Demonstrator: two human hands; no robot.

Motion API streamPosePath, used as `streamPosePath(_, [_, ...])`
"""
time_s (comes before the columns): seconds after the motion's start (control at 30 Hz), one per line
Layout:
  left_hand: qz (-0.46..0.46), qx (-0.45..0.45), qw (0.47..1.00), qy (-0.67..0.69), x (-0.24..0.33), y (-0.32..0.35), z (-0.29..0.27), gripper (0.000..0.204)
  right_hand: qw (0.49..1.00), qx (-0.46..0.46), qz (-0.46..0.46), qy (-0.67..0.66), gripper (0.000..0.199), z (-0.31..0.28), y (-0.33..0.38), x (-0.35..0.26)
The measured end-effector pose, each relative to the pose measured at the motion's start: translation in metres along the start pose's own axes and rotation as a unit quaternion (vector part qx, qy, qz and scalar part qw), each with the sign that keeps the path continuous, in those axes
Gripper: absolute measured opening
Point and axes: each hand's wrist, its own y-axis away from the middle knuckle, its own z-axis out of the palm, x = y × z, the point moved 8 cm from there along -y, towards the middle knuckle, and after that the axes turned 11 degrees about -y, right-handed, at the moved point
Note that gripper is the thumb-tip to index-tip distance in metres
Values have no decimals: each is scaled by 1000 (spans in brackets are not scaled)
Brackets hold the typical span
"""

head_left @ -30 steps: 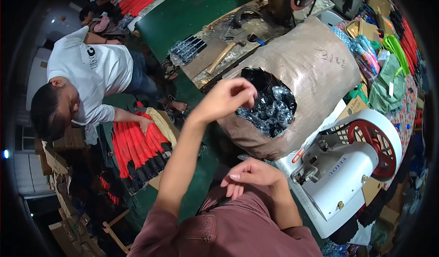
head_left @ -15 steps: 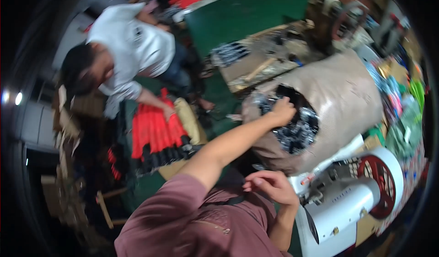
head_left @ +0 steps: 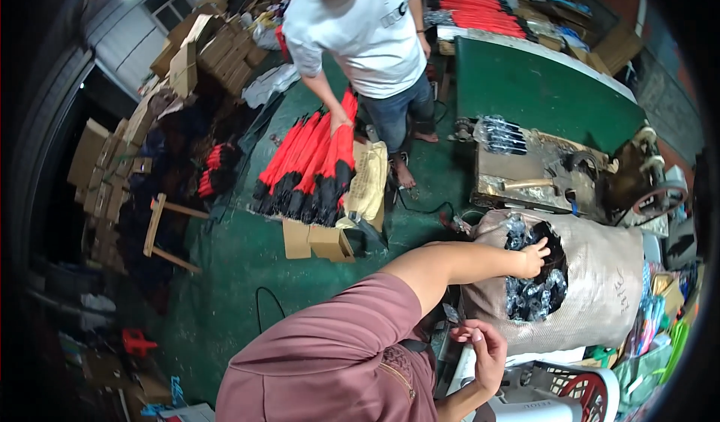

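Deep-green floor (head_left: 240,272) spreads through the middle of the frame, with stacked brown cardboard boxes (head_left: 225,54) in the upper left. At right of centre lies a bulging beige woven sack (head_left: 600,279) on its side, its ragged hole facing left and packed with dark pieces in crinkled clear film (head_left: 529,294). Across that hole reaches the left hand (head_left: 534,260), fingers bent inward over the contents; whether they grasp a piece I cannot tell. Lower, just beside the sack, the right hand (head_left: 486,347) hangs with loosely curled fingers, and nothing can clearly be made out between them. In the upper middle, a co-worker in a white T-shirt (head_left: 367,39) rests a hand on red bundles with black ends (head_left: 315,152).

A piece pulled out sharply might snag on the hole's torn edge and split its film, and since the pieces look tightly crowded, neighbours could spill to the floor. The right forearm, so near the white machine with a dark red wheel (head_left: 540,408), could knock against it.

Hidden are the deeper contents and the left fingertips' contact; the machine is cut off by the lower edge, the co-worker's head by the upper.
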Motion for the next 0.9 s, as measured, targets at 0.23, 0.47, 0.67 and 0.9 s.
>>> streamPosePath(0.23, [-88,192,961,176,-27,46,-92,34,994,82,-68,25,28,-15,0,-9])
streamPosePath(0.47, [-181,262,690,650,-57,164,-175,38,947,177,-268,17,42,-30,18,-47])
streamPosePath(0.67, [-166,175,665,707,-14,220,-180,40,903,279,-327,22,48,-16,23,-71])
streamPosePath(0.9, [-88,241,760,598,25,235,-195,41,910,356,-213,5,33,-69,42,-37])
